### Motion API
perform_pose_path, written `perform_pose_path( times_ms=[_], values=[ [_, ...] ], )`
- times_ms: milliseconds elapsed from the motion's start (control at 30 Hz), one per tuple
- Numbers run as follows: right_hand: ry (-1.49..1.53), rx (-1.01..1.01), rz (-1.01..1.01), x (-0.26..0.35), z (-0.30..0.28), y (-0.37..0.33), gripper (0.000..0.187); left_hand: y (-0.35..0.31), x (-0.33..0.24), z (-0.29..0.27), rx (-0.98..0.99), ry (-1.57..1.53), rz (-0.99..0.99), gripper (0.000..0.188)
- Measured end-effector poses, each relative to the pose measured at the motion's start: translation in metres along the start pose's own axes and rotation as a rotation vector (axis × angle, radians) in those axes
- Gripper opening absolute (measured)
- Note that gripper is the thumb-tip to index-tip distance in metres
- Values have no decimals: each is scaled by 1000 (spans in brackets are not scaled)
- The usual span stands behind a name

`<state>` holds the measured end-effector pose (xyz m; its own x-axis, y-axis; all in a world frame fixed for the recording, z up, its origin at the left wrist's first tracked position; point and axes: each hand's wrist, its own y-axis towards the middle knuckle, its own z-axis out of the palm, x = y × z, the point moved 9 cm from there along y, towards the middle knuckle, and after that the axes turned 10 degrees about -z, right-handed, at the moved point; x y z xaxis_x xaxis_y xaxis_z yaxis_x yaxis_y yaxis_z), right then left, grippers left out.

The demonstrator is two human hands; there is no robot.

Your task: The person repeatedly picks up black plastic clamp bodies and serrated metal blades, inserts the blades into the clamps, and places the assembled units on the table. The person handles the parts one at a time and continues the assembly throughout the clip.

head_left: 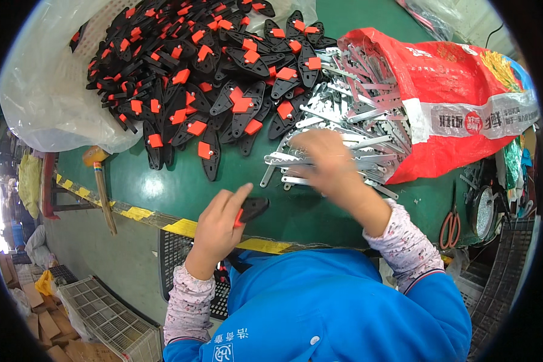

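Observation:
My left hand [220, 220] is closed round a black plastic part with a red tab [256, 209], held just above the near edge of the green table. My right hand [327, 161] is over a heap of silver notched metal strips [329, 108], at its near left side. Its fingers are smeared by motion, so whether they grip a strip does not show. Farther left lies a large pile of similar black plastic parts with red tabs [241, 105], some touching the metal strips.
A red printed sack [452, 90] lies open, metal strips spilling from it. Clear plastic sheeting [48, 96] lies under the black pile. A hammer [102, 187] rests at the table's left edge; scissors [450, 226] and a round container [484, 211] are at right. Crates [111, 317] stand below.

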<state>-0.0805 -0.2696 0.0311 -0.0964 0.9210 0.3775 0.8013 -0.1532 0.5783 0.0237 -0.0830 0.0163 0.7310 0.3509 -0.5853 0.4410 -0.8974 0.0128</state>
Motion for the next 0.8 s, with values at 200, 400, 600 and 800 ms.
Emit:
perform_pose_path(
  times_ms=[200, 400, 600, 800],
  values=[
    [-262, -63, 140, -40, 6, -11, 20, 1, 16, 6, -75, 77, -110, 78],
    [66, -61, -106, -3, 41, 25, 14, -4, 35, 0, -184, 45, -118, 76],
    [183, 101, -73, 23, 47, 28, 10, -9, 44, -15, -241, -55, -182, 68],
    [3, 293, -136, 34, 49, 22, 12, -7, 36, -16, -264, 32, -113, 72]
  ],
)
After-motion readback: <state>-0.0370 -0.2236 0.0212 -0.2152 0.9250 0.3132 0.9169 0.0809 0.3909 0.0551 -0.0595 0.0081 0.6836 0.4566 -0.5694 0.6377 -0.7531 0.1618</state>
